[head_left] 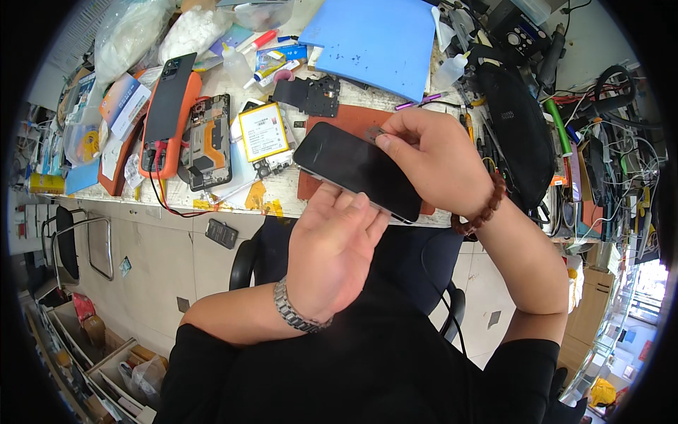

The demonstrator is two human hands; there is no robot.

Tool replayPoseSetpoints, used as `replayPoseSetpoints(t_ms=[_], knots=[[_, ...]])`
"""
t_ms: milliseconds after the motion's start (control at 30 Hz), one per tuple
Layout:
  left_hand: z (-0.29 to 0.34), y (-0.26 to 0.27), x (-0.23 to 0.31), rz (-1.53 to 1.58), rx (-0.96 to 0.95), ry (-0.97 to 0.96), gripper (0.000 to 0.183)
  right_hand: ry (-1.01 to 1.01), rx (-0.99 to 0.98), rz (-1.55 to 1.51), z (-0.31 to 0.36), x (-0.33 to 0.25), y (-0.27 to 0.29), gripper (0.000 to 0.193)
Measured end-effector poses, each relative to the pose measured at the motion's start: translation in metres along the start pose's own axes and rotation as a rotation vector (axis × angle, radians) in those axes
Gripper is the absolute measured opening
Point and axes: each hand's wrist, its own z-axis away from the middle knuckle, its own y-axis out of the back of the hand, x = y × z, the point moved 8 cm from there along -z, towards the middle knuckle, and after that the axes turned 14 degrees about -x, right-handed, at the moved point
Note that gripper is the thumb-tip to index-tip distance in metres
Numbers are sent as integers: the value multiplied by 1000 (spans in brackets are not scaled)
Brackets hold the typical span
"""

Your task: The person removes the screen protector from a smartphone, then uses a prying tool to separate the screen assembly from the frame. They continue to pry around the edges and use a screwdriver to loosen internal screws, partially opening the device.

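A black smartphone (353,168) lies slantwise over the near edge of a reddish-brown mat, its dark screen up. My left hand (332,244), palm up, has its fingers closed under and along the phone's near long edge. At the far long edge, my right hand (434,155) pinches a small thin greyish piece (373,133) between thumb and fingertips. That piece is too small to name, and whether it touches the phone I cannot tell. Left of the phone are a yellow-edged white battery (265,131), an opened phone frame (210,141) and a black inner cover part (311,95).
The reddish-brown mat (340,116) shows behind the phone. Farther back lies a blue pad (374,42). An orange meter (169,120) with a dark phone-like slab on it stands left, its red and black leads hanging over the edge. A black pouch (514,131) and tools crowd the right.
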Motion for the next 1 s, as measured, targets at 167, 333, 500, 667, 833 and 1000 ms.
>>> replayPoseSetpoints(t_ms=[167,333,500,667,833,1000], knots=[[14,-5,-6,-206,35,232,45,15,-34,58,-7,-1,-3,22],[12,28,-25,-251,47,510,45,29,-63,105,-15,-6,-9,21],[3,46,-45,-345,-33,515,53,110,-27,365,-20,-13,-14,18],[13,53,-30,-602,-142,589,41,242,-8,460,-20,-18,-18,13],[22,9,62,-1566,-426,-418,32,279,-21,494,-22,-18,-20,10],[8,24,89,-1858,-262,-511,61,273,-52,519,-24,-19,-21,6]])
